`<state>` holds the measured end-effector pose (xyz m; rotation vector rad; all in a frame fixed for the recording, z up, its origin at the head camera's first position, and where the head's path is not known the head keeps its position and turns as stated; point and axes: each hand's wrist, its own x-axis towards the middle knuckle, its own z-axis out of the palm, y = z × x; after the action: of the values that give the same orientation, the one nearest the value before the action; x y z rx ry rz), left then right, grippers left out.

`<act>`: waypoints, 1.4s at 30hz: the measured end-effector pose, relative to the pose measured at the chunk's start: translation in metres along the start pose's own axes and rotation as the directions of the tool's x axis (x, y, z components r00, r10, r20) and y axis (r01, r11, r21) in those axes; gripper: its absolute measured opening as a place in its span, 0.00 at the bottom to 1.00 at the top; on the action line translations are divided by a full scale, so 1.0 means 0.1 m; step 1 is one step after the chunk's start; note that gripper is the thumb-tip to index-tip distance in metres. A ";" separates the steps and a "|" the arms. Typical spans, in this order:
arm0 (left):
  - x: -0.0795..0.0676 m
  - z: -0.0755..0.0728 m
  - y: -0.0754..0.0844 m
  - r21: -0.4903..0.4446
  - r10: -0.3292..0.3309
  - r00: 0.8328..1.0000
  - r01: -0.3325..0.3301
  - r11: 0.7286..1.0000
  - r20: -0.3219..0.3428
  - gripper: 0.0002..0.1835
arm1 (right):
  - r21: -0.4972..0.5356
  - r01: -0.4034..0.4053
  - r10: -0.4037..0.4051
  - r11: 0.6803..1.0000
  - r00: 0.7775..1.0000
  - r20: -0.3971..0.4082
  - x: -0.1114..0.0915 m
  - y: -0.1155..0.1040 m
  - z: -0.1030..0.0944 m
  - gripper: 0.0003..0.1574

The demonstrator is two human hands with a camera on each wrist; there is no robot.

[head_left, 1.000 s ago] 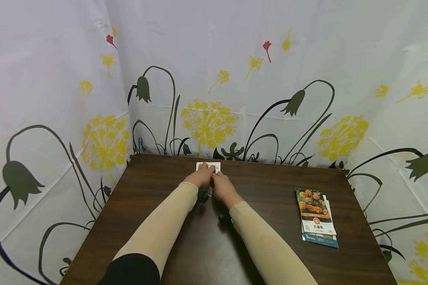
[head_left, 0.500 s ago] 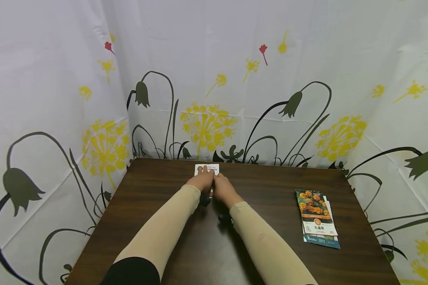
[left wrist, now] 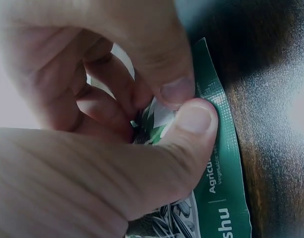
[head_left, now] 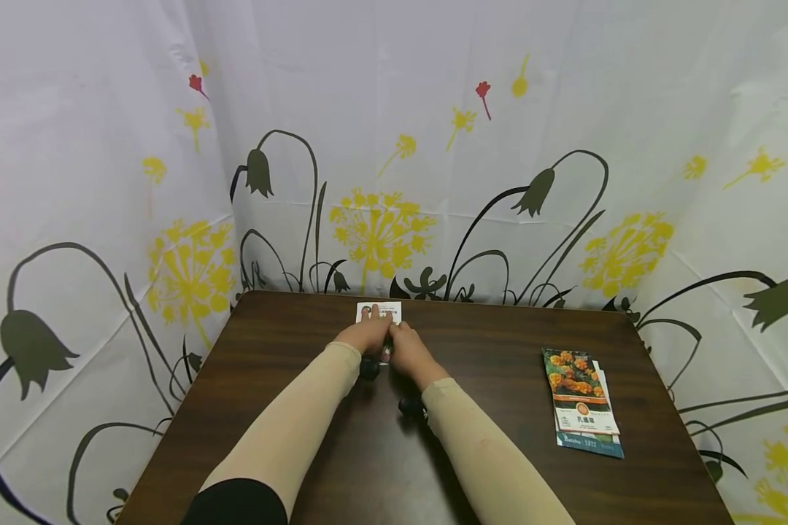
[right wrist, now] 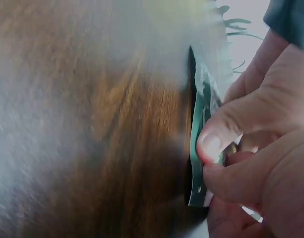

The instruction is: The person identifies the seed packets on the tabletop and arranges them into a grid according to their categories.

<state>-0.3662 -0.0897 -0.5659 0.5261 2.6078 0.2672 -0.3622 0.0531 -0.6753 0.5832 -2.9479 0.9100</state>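
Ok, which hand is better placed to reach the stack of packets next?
Probably the right hand: it is nearer the stack, which lies to the right, while the left hand sits farther across. Both pinch one packet, so the right must let go first.

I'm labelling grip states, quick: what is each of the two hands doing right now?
Left hand: closed, pinching the green-edged packet.
Right hand: closed, pinching the same packet close beside the left hand.

Occlusion: green-edged packet (left wrist: 226,153), partly masked.
Head view: your left hand (head_left: 365,337) and right hand (head_left: 414,353) hide most of its middle. Left wrist view: bottom edge crops it. Right wrist view: tabletop (right wrist: 73,129) blurred. Blue packet (head_left: 594,444) lies mostly covered.
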 end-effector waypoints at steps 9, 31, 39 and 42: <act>-0.01 0.00 0.05 0.059 -0.017 1.000 0.017 0.998 -0.002 0.59 | -0.017 0.093 -0.090 0.995 0.987 0.137 -0.28 -0.02 -0.06 0.37; -0.05 0.03 0.11 0.060 -0.092 0.996 0.092 0.994 0.004 0.62 | 0.067 0.174 -0.183 0.982 0.968 0.171 -0.95 -0.16 -0.49 0.37; 0.19 0.16 -0.05 0.056 -0.077 0.997 0.078 0.995 -0.030 0.64 | 0.117 -0.009 -0.001 0.993 0.996 0.087 -1.23 -0.31 -0.89 0.31; 0.16 0.15 -0.05 0.069 -0.069 0.997 0.070 0.995 -0.025 0.64 | 0.101 -0.075 0.072 0.992 0.997 0.032 -1.31 -0.25 -0.98 0.30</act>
<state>-0.3738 -0.0863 -0.5865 0.4576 2.6591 0.1608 -0.2419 0.1333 -0.5949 0.4971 -2.9807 1.0740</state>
